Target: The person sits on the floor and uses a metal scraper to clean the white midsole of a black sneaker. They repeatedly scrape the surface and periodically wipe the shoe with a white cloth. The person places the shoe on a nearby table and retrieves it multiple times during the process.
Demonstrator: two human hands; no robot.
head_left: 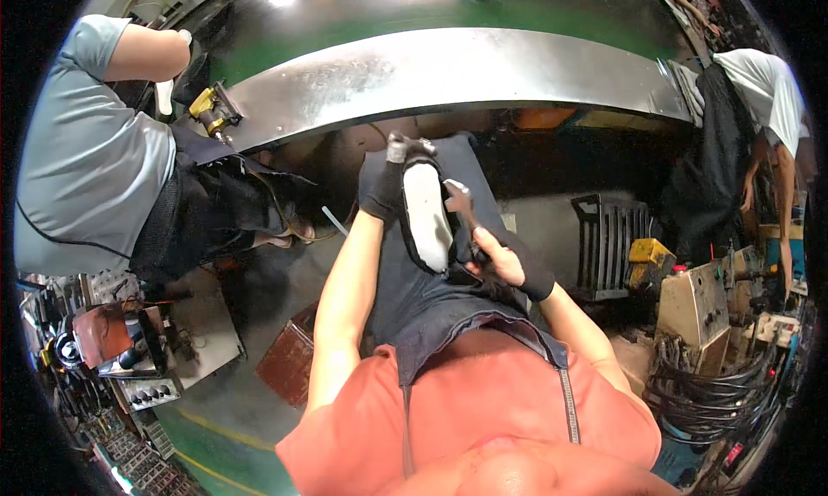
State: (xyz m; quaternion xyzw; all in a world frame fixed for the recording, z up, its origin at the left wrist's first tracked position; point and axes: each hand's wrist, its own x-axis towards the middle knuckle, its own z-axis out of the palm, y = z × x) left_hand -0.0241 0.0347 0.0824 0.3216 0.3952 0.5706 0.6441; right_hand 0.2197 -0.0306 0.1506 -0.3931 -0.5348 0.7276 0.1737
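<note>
An upturned shoe (427, 211) lies lengthwise over my lap, its pale, elongated underside facing up inside a black upper edge. My left hand (388, 185), in a dark fingerless glove with wrapped fingertips, grips its far end from the left. On the right side of the shoe, my right hand (509, 265) is closed around a pincers-like hand tool (460, 204). The tool's shiny metal head sits beside the shoe's right edge; motion blurs it, so contact cannot be told. Beneath the shoe spreads a dark apron (401, 310).
A curved metal bench edge (431, 60) runs ahead, before a green surface (517, 4). One person (103, 160) sits at left near a yellow tool (210, 112); another (768, 91) stands at right. A black slatted crate (612, 246), control box (694, 302) and coiled cables (707, 392) are right.
</note>
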